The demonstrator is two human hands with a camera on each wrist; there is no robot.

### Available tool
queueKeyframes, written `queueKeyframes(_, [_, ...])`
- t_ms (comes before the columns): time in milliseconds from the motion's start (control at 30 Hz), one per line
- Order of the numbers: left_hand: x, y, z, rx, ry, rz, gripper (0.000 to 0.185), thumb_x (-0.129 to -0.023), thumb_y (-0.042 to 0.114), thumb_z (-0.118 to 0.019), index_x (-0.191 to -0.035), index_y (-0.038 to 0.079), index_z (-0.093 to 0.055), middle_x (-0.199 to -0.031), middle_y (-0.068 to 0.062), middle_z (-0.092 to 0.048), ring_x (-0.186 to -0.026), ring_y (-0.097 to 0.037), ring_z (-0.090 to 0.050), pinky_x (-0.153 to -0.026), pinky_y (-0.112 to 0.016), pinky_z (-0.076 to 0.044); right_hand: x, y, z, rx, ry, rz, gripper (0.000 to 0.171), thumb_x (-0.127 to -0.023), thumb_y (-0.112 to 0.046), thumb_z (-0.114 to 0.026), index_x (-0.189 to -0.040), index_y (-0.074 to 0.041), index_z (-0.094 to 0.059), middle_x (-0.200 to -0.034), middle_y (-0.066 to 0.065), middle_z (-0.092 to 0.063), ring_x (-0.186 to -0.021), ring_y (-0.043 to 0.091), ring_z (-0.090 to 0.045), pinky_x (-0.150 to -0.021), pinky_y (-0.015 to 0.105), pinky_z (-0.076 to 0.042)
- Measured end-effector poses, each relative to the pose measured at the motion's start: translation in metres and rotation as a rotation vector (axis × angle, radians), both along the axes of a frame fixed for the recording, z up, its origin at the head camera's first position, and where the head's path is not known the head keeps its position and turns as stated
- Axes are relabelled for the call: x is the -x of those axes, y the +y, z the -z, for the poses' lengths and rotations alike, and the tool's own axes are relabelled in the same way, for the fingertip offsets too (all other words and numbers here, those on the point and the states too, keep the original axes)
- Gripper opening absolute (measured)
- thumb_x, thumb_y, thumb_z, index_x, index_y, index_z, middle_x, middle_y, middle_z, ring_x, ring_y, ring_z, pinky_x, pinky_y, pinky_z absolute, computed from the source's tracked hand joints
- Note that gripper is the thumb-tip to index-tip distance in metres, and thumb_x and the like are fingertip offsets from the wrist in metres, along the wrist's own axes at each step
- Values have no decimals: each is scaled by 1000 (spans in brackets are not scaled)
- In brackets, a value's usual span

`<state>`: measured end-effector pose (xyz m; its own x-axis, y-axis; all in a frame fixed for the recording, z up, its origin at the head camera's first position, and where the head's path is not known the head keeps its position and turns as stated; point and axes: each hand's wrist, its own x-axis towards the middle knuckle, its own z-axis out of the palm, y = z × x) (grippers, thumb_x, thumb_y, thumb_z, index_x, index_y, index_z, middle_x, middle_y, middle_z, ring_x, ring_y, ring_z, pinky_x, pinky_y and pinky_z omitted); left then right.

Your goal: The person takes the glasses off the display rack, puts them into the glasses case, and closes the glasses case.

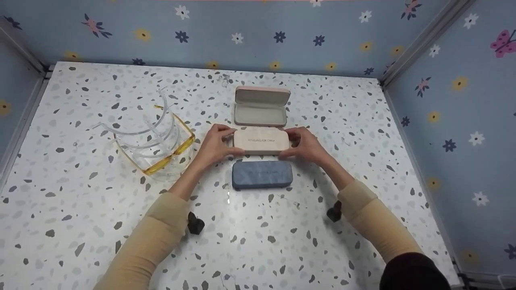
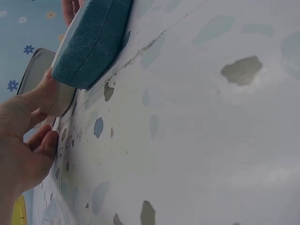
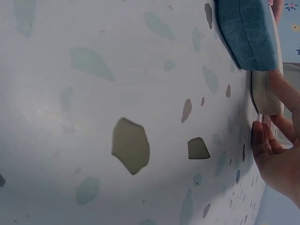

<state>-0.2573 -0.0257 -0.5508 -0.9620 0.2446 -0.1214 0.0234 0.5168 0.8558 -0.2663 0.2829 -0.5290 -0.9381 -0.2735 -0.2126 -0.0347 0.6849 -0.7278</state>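
Beige case [image 1: 261,140] (shut) between both hands' fingers [image 1: 225,133], ends gripped.

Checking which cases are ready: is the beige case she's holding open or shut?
Shut: the beige case shows its lid down flat, gripped at both ends.

Closed beige glasses case [image 1: 261,140] flat btwn open pink & blue cases.
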Motion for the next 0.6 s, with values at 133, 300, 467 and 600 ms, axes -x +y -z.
queueKeyframes(133, [-3,0,0,-10,-8,6,87,-75,25,-94,-147,0,-53,-151,-20,-43,-137,-36,-47,-118,-46,-41,-3,1,-1,-21,-5,-11,75,-71,-24,-96,-138,-12,-63,-132,10,-64,-117,26,-60,-104,41,-50])
queueKeyframes(300, [-8,0,-2,-25,-10,8,92,-77,25,-92,-151,-3,-45,-155,-20,-40,-141,-37,-44,-121,-46,-40,-6,1,-5,-21,1,-26,79,-76,-27,-93,-144,-7,-58,-137,15,-58,-125,30,-59,-110,45,-49])
queueKeyframes(467, [-17,-3,-5,-61,-20,-13,93,-85,31,-86,-158,2,-36,-156,-21,-39,-139,-38,-47,-118,-48,-42,-9,2,-9,33,-7,3,80,-87,-34,-84,-153,-7,-47,-145,19,-54,-132,35,-57,-113,51,-47])
queueKeyframes(600, [-28,-6,-9,-103,2,-27,74,-93,32,-77,-154,4,-45,-150,-21,-46,-128,-36,-54,-110,-46,-48,-10,-1,-11,73,12,29,73,-92,-38,-78,-152,-10,-48,-148,19,-52,-134,37,-56,-113,52,-47])
